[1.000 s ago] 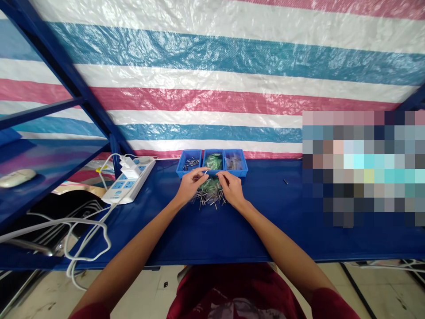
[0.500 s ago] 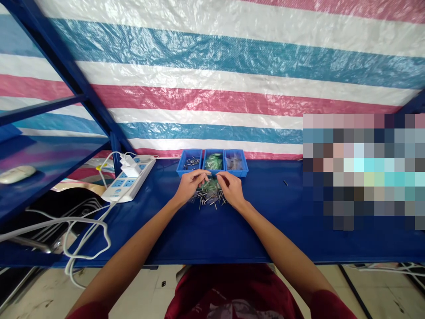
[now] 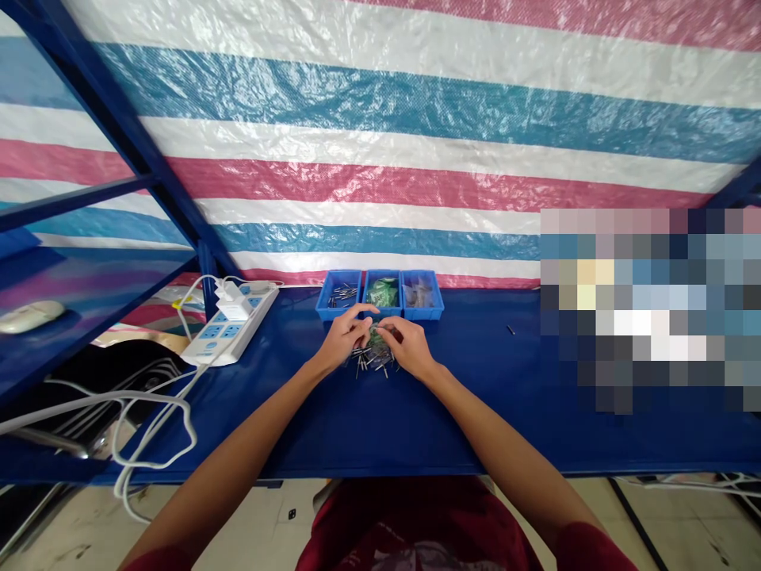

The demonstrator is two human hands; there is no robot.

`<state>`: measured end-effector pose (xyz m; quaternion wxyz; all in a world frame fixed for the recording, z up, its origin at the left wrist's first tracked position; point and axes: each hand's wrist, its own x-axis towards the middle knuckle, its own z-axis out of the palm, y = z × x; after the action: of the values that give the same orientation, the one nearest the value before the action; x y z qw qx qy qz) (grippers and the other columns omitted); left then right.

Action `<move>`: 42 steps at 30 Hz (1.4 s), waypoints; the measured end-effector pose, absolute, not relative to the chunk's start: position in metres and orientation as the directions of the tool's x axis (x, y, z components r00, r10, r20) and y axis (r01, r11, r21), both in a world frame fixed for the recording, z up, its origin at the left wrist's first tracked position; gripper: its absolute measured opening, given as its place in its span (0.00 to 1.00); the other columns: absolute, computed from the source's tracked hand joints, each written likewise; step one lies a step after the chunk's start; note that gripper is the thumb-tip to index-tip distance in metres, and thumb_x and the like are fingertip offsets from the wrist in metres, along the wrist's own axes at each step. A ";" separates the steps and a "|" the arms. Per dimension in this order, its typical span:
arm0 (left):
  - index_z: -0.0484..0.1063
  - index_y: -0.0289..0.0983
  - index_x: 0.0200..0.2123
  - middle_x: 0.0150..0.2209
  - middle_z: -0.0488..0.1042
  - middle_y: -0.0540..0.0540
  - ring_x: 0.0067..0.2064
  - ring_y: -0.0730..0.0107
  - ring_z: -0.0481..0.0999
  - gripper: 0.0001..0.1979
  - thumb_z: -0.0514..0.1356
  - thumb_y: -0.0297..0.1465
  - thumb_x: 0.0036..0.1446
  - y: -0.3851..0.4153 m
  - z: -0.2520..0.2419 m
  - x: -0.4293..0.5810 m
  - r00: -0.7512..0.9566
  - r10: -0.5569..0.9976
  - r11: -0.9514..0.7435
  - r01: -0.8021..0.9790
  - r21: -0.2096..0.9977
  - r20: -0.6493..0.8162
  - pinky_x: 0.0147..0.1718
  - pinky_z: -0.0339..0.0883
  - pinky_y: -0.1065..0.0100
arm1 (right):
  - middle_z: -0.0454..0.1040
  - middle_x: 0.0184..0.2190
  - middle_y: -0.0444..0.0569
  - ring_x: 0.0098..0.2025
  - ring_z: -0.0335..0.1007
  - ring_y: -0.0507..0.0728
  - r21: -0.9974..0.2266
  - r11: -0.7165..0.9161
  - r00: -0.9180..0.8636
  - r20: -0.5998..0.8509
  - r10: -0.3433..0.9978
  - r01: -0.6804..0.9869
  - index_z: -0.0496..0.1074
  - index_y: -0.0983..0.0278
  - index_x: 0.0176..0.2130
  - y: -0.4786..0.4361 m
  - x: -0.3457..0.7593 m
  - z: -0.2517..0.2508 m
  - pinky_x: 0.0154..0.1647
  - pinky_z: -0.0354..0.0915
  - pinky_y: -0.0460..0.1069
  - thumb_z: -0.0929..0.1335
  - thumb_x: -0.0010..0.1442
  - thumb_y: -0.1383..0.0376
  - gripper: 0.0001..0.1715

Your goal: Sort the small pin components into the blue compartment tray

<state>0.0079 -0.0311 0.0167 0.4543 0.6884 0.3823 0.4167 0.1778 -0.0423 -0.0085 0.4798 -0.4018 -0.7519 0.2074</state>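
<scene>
My left hand (image 3: 345,335) and my right hand (image 3: 407,344) meet over a small pile of metal pins and clear and green bits (image 3: 374,358) on the blue table (image 3: 380,428). The left forefinger stretches out above while its thumb and other fingers curl in. On the right, thumb and forefinger are pinched together. Their fingertips come close around something tiny that I cannot make out. Just behind stand three blue bins: the left bin (image 3: 321,308) with thin metal pins, the middle bin (image 3: 384,316) with green pieces, the right bin (image 3: 438,308) with clear greyish pieces.
One loose dark pin (image 3: 510,329) lies to the right. A white power strip (image 3: 235,327) with a plugged-in adapter and looping white cables (image 3: 187,396) occupies the left. A striped plastic sheet (image 3: 380,182) hangs behind; the far right is pixelated.
The left forefinger has lifted and straightened away from its thumb. My right fingertips have moved slightly left and down, closer to the left ones. The thin rod earlier visible between the hands is now hidden.
</scene>
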 end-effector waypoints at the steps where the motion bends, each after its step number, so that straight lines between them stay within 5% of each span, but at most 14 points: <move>1: 0.67 0.36 0.46 0.16 0.64 0.56 0.16 0.77 0.59 0.18 0.56 0.44 0.60 -0.031 0.017 0.008 0.356 0.907 -0.295 0.152 0.943 0.226 0.19 0.54 0.74 | 0.75 0.30 0.47 0.29 0.68 0.52 -0.701 0.585 -0.218 0.548 0.808 0.407 0.74 0.63 0.37 -0.042 0.178 -0.008 0.35 0.64 0.46 0.62 0.64 0.56 0.15; 11: 0.71 0.36 0.50 0.23 0.71 0.50 0.24 0.74 0.68 0.20 0.57 0.43 0.60 -0.031 0.016 0.008 0.281 0.912 -0.357 0.190 0.915 0.297 0.25 0.64 0.73 | 0.72 0.25 0.45 0.26 0.65 0.52 -0.746 0.510 -0.152 0.497 0.854 0.427 0.72 0.63 0.34 -0.041 0.179 -0.005 0.31 0.61 0.46 0.61 0.64 0.57 0.16; 19: 0.77 0.36 0.31 0.37 0.75 0.42 0.39 0.63 0.75 0.12 0.64 0.40 0.53 -0.025 0.009 0.011 0.171 0.876 -0.481 0.241 0.843 0.451 0.31 0.69 0.68 | 0.72 0.24 0.44 0.25 0.66 0.53 -0.768 0.474 -0.129 0.468 0.874 0.431 0.72 0.63 0.32 -0.039 0.179 -0.005 0.31 0.60 0.46 0.60 0.64 0.58 0.17; 25: 0.76 0.36 0.31 0.34 0.78 0.43 0.37 0.63 0.76 0.12 0.62 0.39 0.54 -0.031 0.009 0.017 0.183 0.885 -0.462 0.245 0.852 0.428 0.33 0.69 0.67 | 0.72 0.23 0.44 0.26 0.67 0.53 -0.736 0.466 -0.138 0.462 0.876 0.491 0.72 0.62 0.32 -0.038 0.175 -0.014 0.30 0.57 0.46 0.61 0.65 0.60 0.16; 33: 0.77 0.36 0.32 0.33 0.77 0.46 0.33 0.67 0.74 0.11 0.60 0.37 0.56 -0.021 0.015 0.001 -0.120 0.838 -0.424 0.469 0.775 0.532 0.29 0.65 0.71 | 0.72 0.22 0.45 0.26 0.66 0.55 -0.735 0.267 0.133 0.436 0.890 0.623 0.72 0.62 0.28 -0.029 0.192 -0.011 0.29 0.55 0.47 0.62 0.63 0.61 0.16; 38: 0.76 0.35 0.31 0.31 0.77 0.47 0.29 0.71 0.72 0.11 0.60 0.37 0.56 -0.020 0.016 -0.001 -0.055 0.850 -0.429 0.502 0.751 0.523 0.28 0.64 0.71 | 0.71 0.21 0.42 0.24 0.65 0.51 -0.704 0.382 -0.168 0.356 0.919 0.598 0.73 0.63 0.27 -0.032 0.191 -0.002 0.28 0.55 0.45 0.66 0.59 0.65 0.10; 42: 0.76 0.35 0.31 0.31 0.77 0.47 0.28 0.72 0.71 0.11 0.59 0.37 0.57 -0.021 0.014 0.001 0.024 0.839 -0.469 0.538 0.701 0.543 0.27 0.64 0.72 | 0.71 0.21 0.40 0.25 0.63 0.49 -0.594 0.474 -0.528 0.095 0.844 0.650 0.74 0.64 0.27 -0.041 0.188 0.010 0.27 0.51 0.44 0.72 0.53 0.64 0.06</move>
<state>0.0006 -0.0211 0.0143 0.1522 0.6993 0.4923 0.4955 0.1875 -0.0408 0.0103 0.1917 -0.4462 -0.8368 0.2528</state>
